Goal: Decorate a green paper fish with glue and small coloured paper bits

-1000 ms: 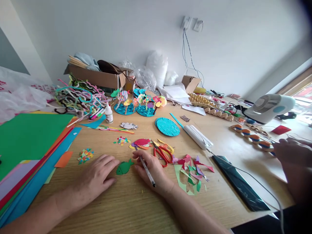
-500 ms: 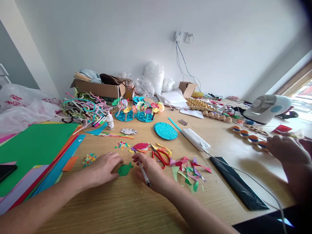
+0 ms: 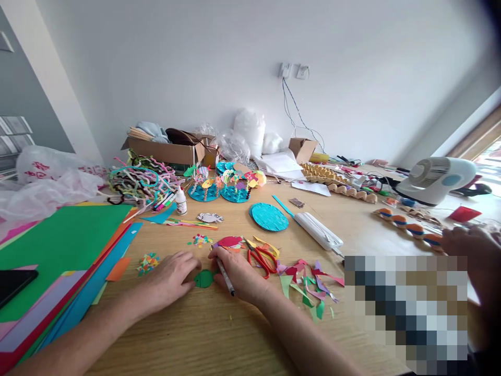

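A green paper fish (image 3: 204,279) lies on the table between my two hands, with drawn lines near its head. My left hand (image 3: 172,277) rests on the tabletop with loosely bent fingers apart, their tips at the fish's left edge. In my right hand (image 3: 240,271) is a pen (image 3: 225,274), slanting back with its dark end toward me. The fingers of that hand cover the fish's tail end. Just beyond lie a red paper fish (image 3: 230,242) on other coloured cutouts and red-handled scissors (image 3: 260,259).
Paper scraps (image 3: 305,282) lie right of my hands, confetti piles (image 3: 148,263) to the left. Coloured paper sheets (image 3: 78,245) fill the left side. Farther back are a glue bottle (image 3: 181,202), blue discs (image 3: 269,216) and a power strip (image 3: 319,230). Another person's hand (image 3: 465,245) is at far right.
My right hand has come closer to the green fish and now covers its tail. My left fingers are more bent at its edge. The whole view has shifted slightly.
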{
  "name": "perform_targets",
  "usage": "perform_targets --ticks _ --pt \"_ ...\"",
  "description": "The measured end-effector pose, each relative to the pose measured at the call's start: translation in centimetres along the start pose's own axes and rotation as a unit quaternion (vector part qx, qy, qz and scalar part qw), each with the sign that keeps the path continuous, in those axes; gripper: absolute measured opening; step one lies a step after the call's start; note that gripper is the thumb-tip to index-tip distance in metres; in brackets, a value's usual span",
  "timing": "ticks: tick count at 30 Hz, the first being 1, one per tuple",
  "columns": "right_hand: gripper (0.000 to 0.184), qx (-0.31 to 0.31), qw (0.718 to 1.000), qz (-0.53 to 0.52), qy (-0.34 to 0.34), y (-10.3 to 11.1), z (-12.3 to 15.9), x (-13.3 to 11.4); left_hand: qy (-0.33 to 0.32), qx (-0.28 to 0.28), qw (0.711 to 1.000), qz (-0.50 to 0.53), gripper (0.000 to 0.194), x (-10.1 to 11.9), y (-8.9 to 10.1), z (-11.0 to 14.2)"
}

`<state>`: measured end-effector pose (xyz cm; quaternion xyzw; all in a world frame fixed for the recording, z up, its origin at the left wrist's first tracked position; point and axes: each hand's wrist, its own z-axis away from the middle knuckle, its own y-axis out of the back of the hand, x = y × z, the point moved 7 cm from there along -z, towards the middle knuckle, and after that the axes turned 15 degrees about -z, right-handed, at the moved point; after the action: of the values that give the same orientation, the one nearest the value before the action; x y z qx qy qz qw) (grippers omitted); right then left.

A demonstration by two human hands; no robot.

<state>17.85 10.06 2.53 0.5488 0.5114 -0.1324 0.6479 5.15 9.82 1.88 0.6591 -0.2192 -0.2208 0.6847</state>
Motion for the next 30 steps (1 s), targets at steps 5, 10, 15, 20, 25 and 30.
perform_targets --ticks 5,10,15,20,25,30 --pt "0.044 0.011 1.000 0.006 0.000 0.0 0.3 0.2 0.010 0.004 1.000 0.003 0.025 0.4 0.4 0.5" --pt "0.037 0.018 1.000 0.018 -0.003 -0.1 0.5 0.3 0.031 -0.008 0.999 0.000 0.023 0.6 0.5 0.2" --pt "0.038 0.019 0.999 0.025 -0.005 -0.1 0.6 0.3 0.049 -0.038 0.998 0.011 0.027 0.5 0.0 -0.5" --pt "0.038 0.031 0.999 0.033 -0.003 -0.1 0.7 0.5 0.034 -0.036 0.999 0.019 0.021 0.5 -0.1 -1.1" --pt "0.038 0.037 0.999 0.032 0.002 -0.2 0.6 0.6 0.033 -0.029 0.999 0.026 0.013 0.6 -0.2 -1.8" --pt "0.040 0.045 0.999 0.021 0.017 -0.1 0.5 0.8 0.019 -0.013 0.998 0.057 0.019 0.3 -0.8 -2.1"
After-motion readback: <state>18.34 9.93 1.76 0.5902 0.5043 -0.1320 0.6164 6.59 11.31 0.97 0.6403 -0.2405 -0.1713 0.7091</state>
